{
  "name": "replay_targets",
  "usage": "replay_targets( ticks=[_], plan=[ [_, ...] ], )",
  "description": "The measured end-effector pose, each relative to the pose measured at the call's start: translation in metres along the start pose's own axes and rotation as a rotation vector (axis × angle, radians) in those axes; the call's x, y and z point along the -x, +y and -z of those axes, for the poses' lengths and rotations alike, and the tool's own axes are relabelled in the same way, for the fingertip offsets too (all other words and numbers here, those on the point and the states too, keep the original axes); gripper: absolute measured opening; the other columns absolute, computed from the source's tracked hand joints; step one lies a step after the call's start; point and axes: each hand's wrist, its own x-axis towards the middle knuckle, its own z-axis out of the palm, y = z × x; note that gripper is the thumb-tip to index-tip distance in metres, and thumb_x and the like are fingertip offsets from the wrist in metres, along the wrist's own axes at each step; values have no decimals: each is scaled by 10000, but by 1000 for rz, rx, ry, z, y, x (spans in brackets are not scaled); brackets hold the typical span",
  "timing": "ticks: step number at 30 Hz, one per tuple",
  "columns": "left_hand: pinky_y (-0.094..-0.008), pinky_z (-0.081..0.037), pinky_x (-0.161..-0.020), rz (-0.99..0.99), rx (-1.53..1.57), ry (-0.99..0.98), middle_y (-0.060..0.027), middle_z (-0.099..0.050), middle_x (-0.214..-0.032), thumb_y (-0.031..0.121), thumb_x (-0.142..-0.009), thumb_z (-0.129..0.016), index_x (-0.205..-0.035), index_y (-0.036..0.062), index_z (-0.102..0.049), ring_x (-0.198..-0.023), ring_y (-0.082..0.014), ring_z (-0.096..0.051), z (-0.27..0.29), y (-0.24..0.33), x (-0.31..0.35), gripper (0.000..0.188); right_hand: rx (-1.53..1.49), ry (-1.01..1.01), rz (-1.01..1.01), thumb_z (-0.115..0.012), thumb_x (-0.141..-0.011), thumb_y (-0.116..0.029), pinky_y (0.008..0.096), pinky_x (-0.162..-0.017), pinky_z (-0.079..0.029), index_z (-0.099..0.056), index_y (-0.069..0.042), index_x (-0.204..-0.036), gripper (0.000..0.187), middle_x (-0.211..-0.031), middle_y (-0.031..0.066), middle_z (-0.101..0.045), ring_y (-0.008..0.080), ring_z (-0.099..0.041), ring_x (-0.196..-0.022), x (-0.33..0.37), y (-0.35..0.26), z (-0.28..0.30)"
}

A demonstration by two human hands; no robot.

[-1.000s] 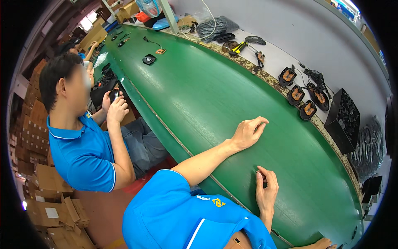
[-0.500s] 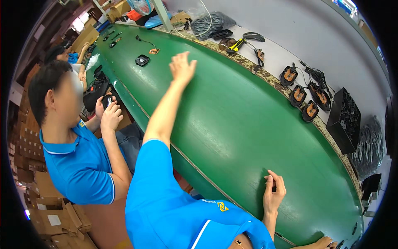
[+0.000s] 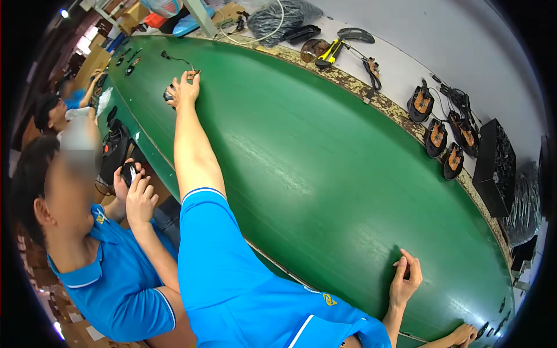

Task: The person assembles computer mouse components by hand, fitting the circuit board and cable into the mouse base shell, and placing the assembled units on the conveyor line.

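Note:
My left hand is stretched far out over the green conveyor belt. Its fingers lie flat and apart, touching a small black part and next to a small brown board on a thin black cable. I cannot see a firm grip on either. My right hand rests near the belt's near edge with bent fingers and fingertips on the green surface, holding nothing.
A co-worker in a blue shirt sits at my left, holding a small black device. Black parts with orange insides, a black box, a yellow-black tool and a cable bundle line the grey bench. Another hand is at lower right.
My left arm has reached from mid-belt out to the far left, onto the small black part. My right hand has stayed on the near edge of the belt.

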Motion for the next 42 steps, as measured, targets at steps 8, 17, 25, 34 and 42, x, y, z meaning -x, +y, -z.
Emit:
replay_targets(
  ticks=[8,17,25,34,42],
  plan=[
    [-628,-312,-1033,62,49,-172,5,-464,-1508,557,-961,-446,-1417,463,-466,-1327,-355,-405,12,-4,8,466,14,-14,57,-635,-909,-4,243,-533,-327,-744,-49,-1026,166,-678,-11,-559,110,-389,-573,-4,3,6],
    [-620,-328,-1010,-184,103,-63,16,-493,-1499,422,-948,-516,-1420,323,-510,-1316,-361,-421,55,53,214,483,-68,-52,71,-650,-900,0,250,-537,-355,-742,-42,-1011,150,-682,0,-569,117,-432,-581,14,6,37],
    [-706,-293,-1031,-441,182,-264,-113,-412,-1547,437,-925,-560,-1480,155,-445,-1393,-450,-347,167,92,484,633,-177,-164,237,-660,-905,-14,248,-555,-387,-733,-35,-1010,130,-729,15,-587,123,-465,-608,32,38,71],
    [-740,-321,-990,-940,309,-585,-219,-360,-1546,438,-955,-547,-1532,73,-333,-1391,-483,-326,253,107,635,716,-178,-228,289,-647,-942,-102,243,-699,-441,-694,-61,-1154,221,-940,31,-601,145,-530,-803,-16,68,89],
    [-408,-346,-1142,-1086,778,-812,-125,-477,-1490,123,-846,-711,-1479,81,-459,-1330,-303,-460,235,89,515,683,164,-65,520,-710,-892,-201,351,-985,-369,-562,-123,-1375,511,-1091,30,-662,200,-530,-1060,-27,72,54]
  ],
)
